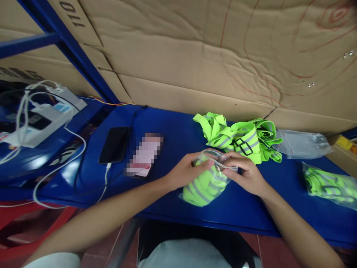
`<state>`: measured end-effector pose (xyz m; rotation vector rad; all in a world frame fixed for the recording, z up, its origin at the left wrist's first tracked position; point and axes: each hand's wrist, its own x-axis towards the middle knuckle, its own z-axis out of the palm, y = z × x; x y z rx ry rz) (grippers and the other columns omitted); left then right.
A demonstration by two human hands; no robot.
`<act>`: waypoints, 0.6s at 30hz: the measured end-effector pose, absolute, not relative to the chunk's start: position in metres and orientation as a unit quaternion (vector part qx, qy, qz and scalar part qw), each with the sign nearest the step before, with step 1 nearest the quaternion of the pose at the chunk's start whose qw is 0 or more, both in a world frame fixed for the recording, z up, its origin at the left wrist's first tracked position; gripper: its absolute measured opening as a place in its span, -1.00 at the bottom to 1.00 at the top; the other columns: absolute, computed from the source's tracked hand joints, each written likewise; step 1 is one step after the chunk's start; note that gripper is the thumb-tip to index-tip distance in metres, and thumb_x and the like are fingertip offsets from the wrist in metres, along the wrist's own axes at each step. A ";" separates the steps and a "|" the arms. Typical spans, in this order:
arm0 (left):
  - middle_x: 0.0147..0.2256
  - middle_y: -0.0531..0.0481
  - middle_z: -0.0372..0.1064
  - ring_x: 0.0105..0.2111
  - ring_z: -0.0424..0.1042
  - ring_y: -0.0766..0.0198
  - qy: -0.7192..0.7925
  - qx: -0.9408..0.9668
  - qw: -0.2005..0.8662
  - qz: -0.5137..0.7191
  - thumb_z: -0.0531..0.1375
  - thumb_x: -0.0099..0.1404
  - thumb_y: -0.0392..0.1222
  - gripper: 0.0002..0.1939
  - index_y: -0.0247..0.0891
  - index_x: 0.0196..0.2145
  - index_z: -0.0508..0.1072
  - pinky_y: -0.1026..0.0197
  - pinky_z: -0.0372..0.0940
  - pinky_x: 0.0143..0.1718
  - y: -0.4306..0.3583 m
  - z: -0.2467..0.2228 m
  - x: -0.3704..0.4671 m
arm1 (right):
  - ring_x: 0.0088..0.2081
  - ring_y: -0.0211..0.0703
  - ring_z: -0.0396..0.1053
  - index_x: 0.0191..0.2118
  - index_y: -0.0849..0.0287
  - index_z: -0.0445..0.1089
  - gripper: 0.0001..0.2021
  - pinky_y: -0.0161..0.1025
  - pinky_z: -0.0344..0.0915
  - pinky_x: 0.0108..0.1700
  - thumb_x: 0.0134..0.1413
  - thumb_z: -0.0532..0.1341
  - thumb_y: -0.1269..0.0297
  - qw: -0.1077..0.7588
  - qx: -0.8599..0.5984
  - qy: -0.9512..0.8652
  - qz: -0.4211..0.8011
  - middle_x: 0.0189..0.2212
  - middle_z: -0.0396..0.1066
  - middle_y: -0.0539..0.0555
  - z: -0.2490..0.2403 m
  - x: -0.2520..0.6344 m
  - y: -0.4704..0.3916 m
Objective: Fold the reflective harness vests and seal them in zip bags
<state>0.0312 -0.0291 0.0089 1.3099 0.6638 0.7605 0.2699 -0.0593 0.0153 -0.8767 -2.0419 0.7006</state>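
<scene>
Bag (205, 188) filled, closing seemed under way: left hand (188, 170) and right hand (247, 173) both clamped on its mouth (216, 156)! Next likely called for pressing it flat.

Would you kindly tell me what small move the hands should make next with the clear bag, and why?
Probably the left hand and right hand should press the mouth of the clear bag together along its edge: the yellow-green strap already lies inside, both hands hold the bag near its mouth, and the rim appears to gape.
</scene>
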 end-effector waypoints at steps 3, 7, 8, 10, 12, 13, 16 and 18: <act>-0.03 -0.10 0.62 0.02 0.57 0.06 0.321 0.529 0.712 0.332 0.29 0.39 0.15 -0.62 -0.19 -0.06 0.66 0.08 0.40 0.12 -0.034 0.006 0.028 | -0.19 -0.20 0.56 0.01 0.10 0.50 -0.77 -0.32 0.51 -0.16 0.27 0.37 0.26 0.425 -0.395 -0.751 0.316 -0.18 0.58 0.08 0.006 0.267 -0.065; -0.10 -0.05 0.62 0.00 0.56 0.07 0.321 0.522 0.714 0.339 0.29 0.38 0.18 -0.60 -0.19 -0.10 0.68 0.13 0.39 0.09 -0.032 0.006 0.022 | -0.38 -0.26 0.48 -0.29 0.16 0.51 -0.79 -0.39 0.44 -0.35 0.25 0.38 0.13 0.453 -0.421 -0.678 0.397 -0.39 0.53 0.04 0.006 0.270 -0.066; -0.15 -0.06 0.61 -0.05 0.56 0.08 0.329 0.525 0.712 0.331 0.28 0.38 0.21 -0.56 -0.22 -0.11 0.68 0.14 0.40 0.04 -0.030 0.005 0.021 | -0.39 -0.26 0.47 -0.34 0.18 0.50 -0.74 -0.39 0.42 -0.36 0.26 0.37 0.09 0.439 -0.426 -0.669 0.422 -0.41 0.52 0.05 0.007 0.271 -0.065; -0.26 -0.06 0.60 -0.20 0.56 0.12 0.352 0.515 0.723 0.297 0.26 0.37 0.29 -0.46 -0.28 -0.13 0.68 0.17 0.41 -0.11 -0.027 0.002 0.019 | -0.41 -0.27 0.45 -0.42 0.20 0.48 -0.67 -0.39 0.41 -0.36 0.28 0.35 0.06 0.397 -0.444 -0.654 0.465 -0.44 0.52 0.07 0.009 0.274 -0.062; -0.32 -0.06 0.59 -0.30 0.53 0.17 0.372 0.481 0.747 0.268 0.26 0.35 0.33 -0.40 -0.31 -0.11 0.68 0.21 0.38 -0.23 -0.026 -0.001 0.018 | -0.43 -0.30 0.44 -0.44 0.20 0.47 -0.65 -0.42 0.39 -0.36 0.30 0.33 0.08 0.372 -0.468 -0.640 0.482 -0.47 0.50 0.07 0.009 0.276 -0.060; -0.31 -0.06 0.60 -0.30 0.53 0.19 0.375 0.461 0.760 0.262 0.27 0.34 0.33 -0.40 -0.31 -0.09 0.68 0.23 0.37 -0.23 -0.026 -0.003 0.018 | -0.44 -0.32 0.43 -0.44 0.20 0.46 -0.66 -0.43 0.38 -0.36 0.31 0.33 0.10 0.374 -0.476 -0.634 0.481 -0.49 0.49 0.05 0.008 0.276 -0.059; -0.19 -0.09 0.64 -0.21 0.56 0.18 0.366 0.412 0.789 0.272 0.33 0.32 0.26 -0.45 -0.29 -0.02 0.66 0.24 0.38 -0.13 -0.027 -0.006 0.020 | -0.45 -0.36 0.45 -0.23 0.14 0.49 -0.83 -0.45 0.38 -0.36 0.29 0.36 0.15 0.409 -0.473 -0.602 0.497 -0.49 0.50 -0.02 0.003 0.274 -0.057; -0.13 -0.09 0.65 -0.12 0.57 0.16 0.361 0.406 0.786 0.295 0.34 0.34 0.22 -0.46 -0.23 0.07 0.62 0.23 0.38 -0.05 -0.028 -0.005 0.022 | -0.45 -0.37 0.46 -0.08 0.07 0.45 -0.81 -0.45 0.40 -0.35 0.27 0.38 0.19 0.428 -0.461 -0.570 0.529 -0.46 0.52 -0.07 0.001 0.272 -0.057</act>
